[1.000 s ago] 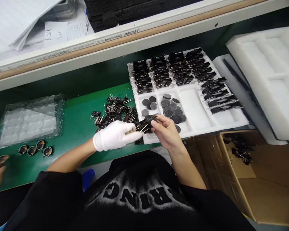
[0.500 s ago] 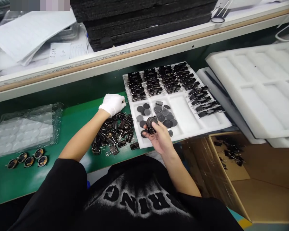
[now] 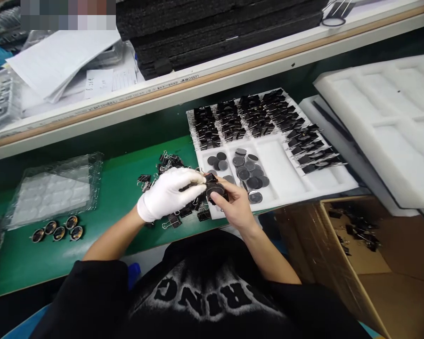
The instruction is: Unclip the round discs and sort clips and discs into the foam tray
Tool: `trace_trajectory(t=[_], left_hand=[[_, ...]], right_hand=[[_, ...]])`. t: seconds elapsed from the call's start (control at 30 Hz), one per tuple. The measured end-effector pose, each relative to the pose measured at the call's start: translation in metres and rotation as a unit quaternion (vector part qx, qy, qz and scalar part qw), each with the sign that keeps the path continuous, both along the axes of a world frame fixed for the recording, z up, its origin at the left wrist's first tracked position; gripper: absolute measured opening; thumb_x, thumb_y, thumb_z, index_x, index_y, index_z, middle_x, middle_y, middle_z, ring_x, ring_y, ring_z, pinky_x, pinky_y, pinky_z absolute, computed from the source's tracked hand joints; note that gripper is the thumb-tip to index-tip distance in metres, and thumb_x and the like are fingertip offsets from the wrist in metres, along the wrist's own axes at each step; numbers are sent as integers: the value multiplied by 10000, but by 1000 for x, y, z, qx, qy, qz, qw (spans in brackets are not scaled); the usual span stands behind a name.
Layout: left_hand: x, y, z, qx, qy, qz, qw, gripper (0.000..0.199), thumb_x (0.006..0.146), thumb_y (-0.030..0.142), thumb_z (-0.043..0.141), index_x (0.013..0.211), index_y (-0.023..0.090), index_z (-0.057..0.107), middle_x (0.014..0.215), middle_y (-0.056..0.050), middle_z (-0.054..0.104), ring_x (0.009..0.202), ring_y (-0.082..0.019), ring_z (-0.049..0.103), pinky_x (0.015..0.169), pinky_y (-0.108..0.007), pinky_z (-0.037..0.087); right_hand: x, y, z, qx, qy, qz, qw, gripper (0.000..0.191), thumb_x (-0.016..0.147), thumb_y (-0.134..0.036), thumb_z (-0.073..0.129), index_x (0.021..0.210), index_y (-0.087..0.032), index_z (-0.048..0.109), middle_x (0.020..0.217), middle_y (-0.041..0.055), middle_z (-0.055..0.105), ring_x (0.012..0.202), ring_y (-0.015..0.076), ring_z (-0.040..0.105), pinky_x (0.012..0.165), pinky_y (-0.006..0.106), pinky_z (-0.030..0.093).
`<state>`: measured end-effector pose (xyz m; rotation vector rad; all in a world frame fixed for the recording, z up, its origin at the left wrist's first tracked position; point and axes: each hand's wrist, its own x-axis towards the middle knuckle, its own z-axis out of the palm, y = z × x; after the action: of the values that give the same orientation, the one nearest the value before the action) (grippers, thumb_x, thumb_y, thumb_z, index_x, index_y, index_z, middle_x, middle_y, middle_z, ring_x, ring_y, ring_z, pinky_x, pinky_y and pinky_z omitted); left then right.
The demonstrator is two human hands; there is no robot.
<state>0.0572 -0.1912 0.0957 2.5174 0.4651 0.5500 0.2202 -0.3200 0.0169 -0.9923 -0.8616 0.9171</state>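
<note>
My left hand (image 3: 169, 192), in a white glove, pinches a black binder clip (image 3: 211, 178) against the dark round disc (image 3: 215, 189) in my right hand. The bare fingers of my right hand (image 3: 236, 205) are wrapped round the disc, its thumb on the face. Below and behind the glove lies a pile of black binder clips (image 3: 170, 161), partly hidden. A white foam tray (image 3: 275, 172) holds loose grey and black discs (image 3: 249, 169) in its near compartments and rows of clips (image 3: 240, 117) in the far ones.
At the left, several round gold-dark pieces (image 3: 59, 233) lie near a clear plastic tray (image 3: 56, 188) on the green table (image 3: 127, 165). Foam trays (image 3: 385, 108) are stacked at the right, above a cardboard box (image 3: 371, 282) with clips inside. A ledge (image 3: 155, 92) runs along the back.
My left hand has moved right and down from beyond the clip pile to my right hand, and a clip is now at its fingertips. The camera view has shifted slightly.
</note>
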Motion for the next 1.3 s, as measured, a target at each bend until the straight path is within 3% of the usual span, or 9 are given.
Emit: trace_trajectory(t=[0.17,0.37,0.47,0.57,0.7,0.77,0.9,1.07,1.3], left_hand=[[-9,1,17,17,163,132,978,432,797,595,754,986,230,617,719,43,681,587,-151,622,606,-287,445],[1,0,24,75,232,-7,970,606,783,745,640,595,241,360,474,44,406,442,-115,395,525,-284,237],[4,-3,21,84,237,-11,968,609,830,744,538,561,242,323,445,32,349,425,-113,325,513,-285,206],[2,-1,19,86,237,-3,968,571,882,687,464,553,242,324,445,27,334,427,-111,274,513,-294,194],[-6,3,18,23,240,-19,970,556,931,612,473,562,227,313,440,44,324,428,-91,247,508,-286,216],[-9,3,17,-45,255,-48,965,525,960,575,475,589,219,366,456,44,411,431,-84,328,509,-268,254],[-9,-1,15,-127,272,-72,951,499,984,574,487,638,217,437,497,35,546,441,-81,442,509,-247,299],[-10,-2,12,-132,270,-90,950,499,995,562,489,639,215,438,490,41,520,439,-76,434,509,-244,299],[-8,-4,10,-101,252,-90,958,499,975,559,511,624,222,402,491,60,416,447,-77,326,504,-267,250]], right_hand=[[13,-8,5,26,-89,32,995,132,907,-289,824,1029,-249,854,1189,80,827,1136,261,774,1019,389,618],[29,-14,15,66,-173,115,976,182,919,-203,792,1090,-242,840,1229,101,815,1125,253,776,1006,392,616],[34,-15,20,61,-198,134,969,186,918,-194,793,1095,-237,831,1226,104,812,1112,243,773,988,380,615],[40,-17,23,29,-206,103,973,155,920,-225,790,1072,-222,818,1275,115,786,1143,250,753,981,373,607],[52,-18,27,-68,-177,127,974,134,966,-301,732,936,-178,776,921,72,771,715,153,695,603,259,543],[58,-16,29,-88,-177,166,966,155,963,-303,730,893,-169,758,774,28,712,608,119,610,536,239,474],[66,-9,32,-54,-219,222,949,107,909,-272,786,916,-166,772,806,23,742,713,134,648,644,244,500],[68,-4,32,-57,-245,258,933,135,932,-298,769,924,-165,785,853,39,780,770,159,691,707,260,527],[65,-3,30,-53,-249,276,927,146,915,-302,772,921,-157,795,830,24,779,712,137,664,654,244,493]])
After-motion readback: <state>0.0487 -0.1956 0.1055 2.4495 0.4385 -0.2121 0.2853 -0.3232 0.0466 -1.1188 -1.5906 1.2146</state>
